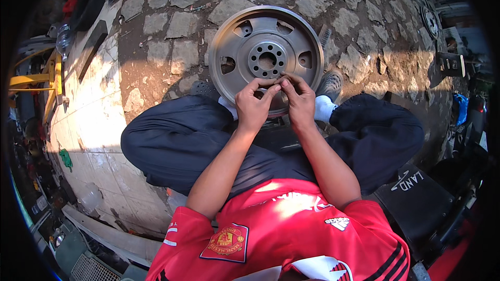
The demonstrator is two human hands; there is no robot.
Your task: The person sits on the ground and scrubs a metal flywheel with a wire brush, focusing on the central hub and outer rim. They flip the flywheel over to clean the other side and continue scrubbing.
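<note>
A large round grey metal flywheel lies between my feet, with a ring of bolt holes round its centre bore and several wider openings further out. Over its near half, my left hand and my right hand meet fingertip to fingertip. Thumb and forefinger of each are pinched together. Whatever small thing sits between the fingertips is too small to make out. Both hands partly cover the flywheel's near side and one of its openings.
Rough stone paving surrounds the flywheel. My shoe stands close by its right rim. A pale tiled strip runs along the left, with a yellow metal frame beyond it. A black box sits at the lower right.
</note>
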